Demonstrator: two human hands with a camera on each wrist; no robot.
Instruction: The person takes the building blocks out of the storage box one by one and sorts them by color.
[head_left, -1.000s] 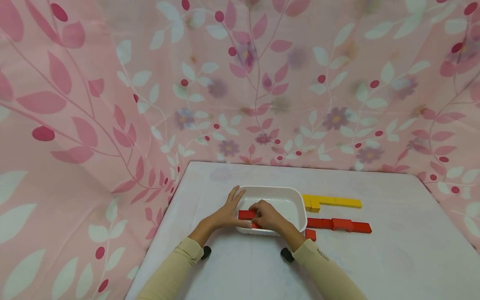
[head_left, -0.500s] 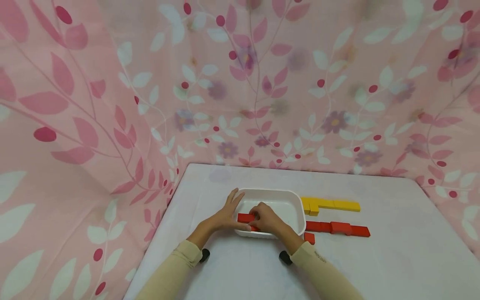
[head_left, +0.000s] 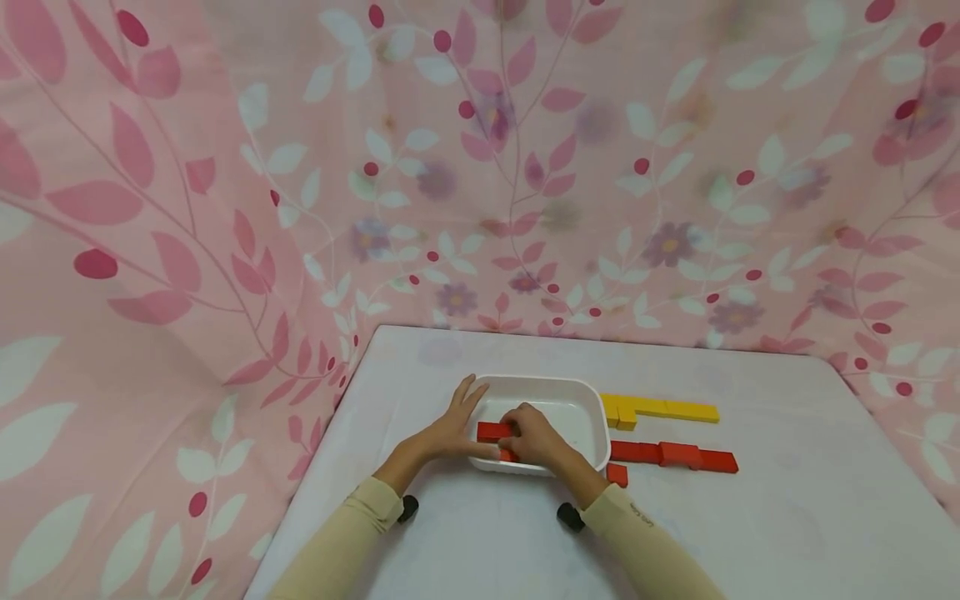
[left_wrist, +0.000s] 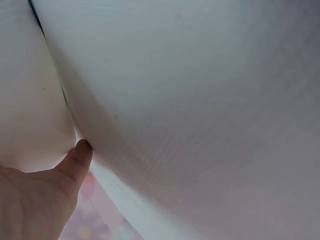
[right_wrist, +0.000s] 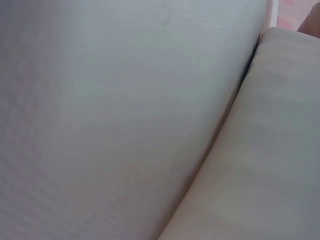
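Note:
A white rectangular plastic tub [head_left: 604, 429] stands on the table. Over its left end my left hand [head_left: 448, 432] spreads, its fingers straight along the side and its thumb across the front left corner. Inside the tub my right hand [head_left: 538, 440] has curled fingers and pinches a red block [head_left: 508, 455], mostly hidden under them. Behind that block, another red block [head_left: 491, 432] lies at the tub's left end. The left wrist view shows a digit of my left hand [left_wrist: 45, 195] against the tub's outer wall; the right wrist view shows mainly the tub's wall.
To the right of the tub, a row of yellow blocks [head_left: 678, 410] lies towards the back. In front of it runs a row of red blocks [head_left: 680, 455], with a small red block [head_left: 617, 475] nearer me. A pink floral curtain [head_left: 525, 167] hangs behind the table [head_left: 810, 467].
The head view has shifted slightly. Both hands stay at the tub's left end, with only small movements of the right fingers over the red block.

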